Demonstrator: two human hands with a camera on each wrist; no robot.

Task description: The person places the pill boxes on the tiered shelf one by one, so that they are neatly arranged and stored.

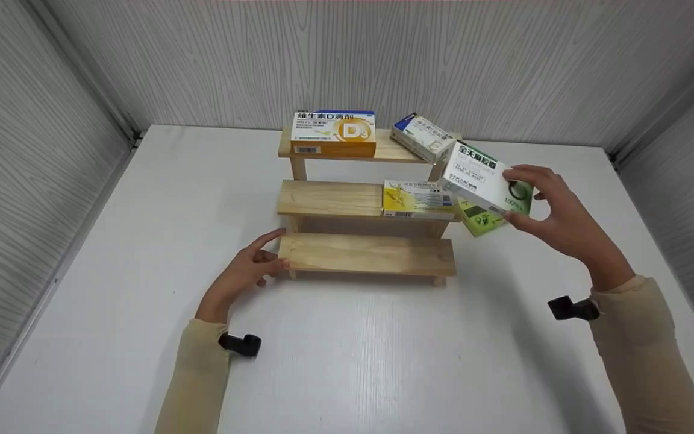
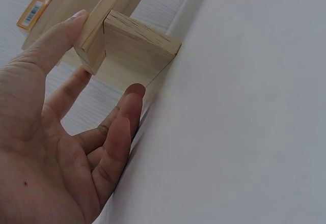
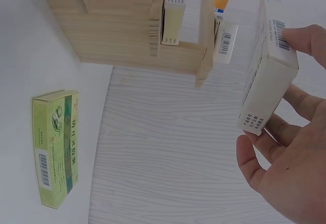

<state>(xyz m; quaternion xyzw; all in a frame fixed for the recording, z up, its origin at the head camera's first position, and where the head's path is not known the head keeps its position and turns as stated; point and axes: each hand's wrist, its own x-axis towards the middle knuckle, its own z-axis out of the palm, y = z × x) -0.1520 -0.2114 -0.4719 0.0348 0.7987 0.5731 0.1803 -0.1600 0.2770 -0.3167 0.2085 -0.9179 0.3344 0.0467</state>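
Observation:
My right hand (image 1: 555, 211) pinches a white and green medicine box (image 1: 482, 176) between thumb and fingers, in the air by the right end of a three-step wooden shelf (image 1: 365, 253). The right wrist view shows the white end and side of this held box (image 3: 272, 63). At the shelf's lowest board, my left hand (image 1: 247, 268) grips the left end, thumb at the front corner and index finger at the back one. In the left wrist view its thumb lies against the board's end (image 2: 94, 48), and the other fingers curl loosely below.
On the top step sit an orange vitamin D box (image 1: 333, 134) and, slanted, a white and blue box (image 1: 423, 138). A yellow and white box (image 1: 417, 199) lies on the middle step's right. One green box (image 3: 56, 147) lies on the white table (image 1: 347, 361), right of the shelf.

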